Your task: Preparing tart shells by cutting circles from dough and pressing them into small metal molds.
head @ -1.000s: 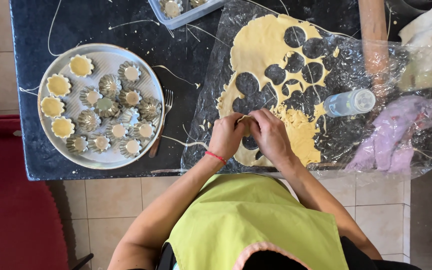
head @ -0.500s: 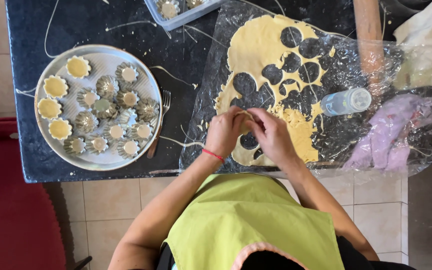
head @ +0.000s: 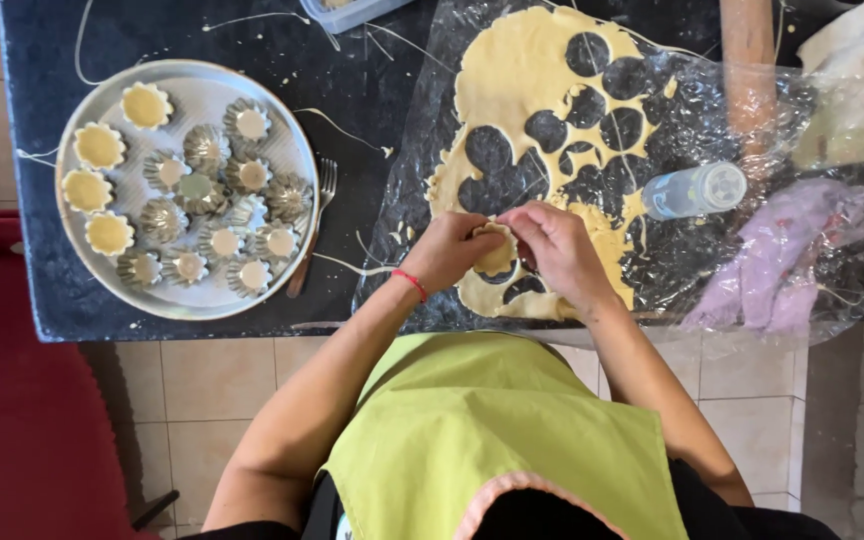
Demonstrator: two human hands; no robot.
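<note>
Both hands are meeting at the near edge of the dough sheet on the counter: left hand and right hand are pinching a small dough-lined tart mould between narrowed fingers. Dough judged soft, tearable; hold by the mould's stiff rim.

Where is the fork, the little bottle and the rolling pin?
fork (head: 314, 226): head view, on the middle of its handle, beside the round tray.
little bottle (head: 693, 190): head view, on its clear body.
rolling pin (head: 749, 60): head view, on its wooden barrel.
</note>
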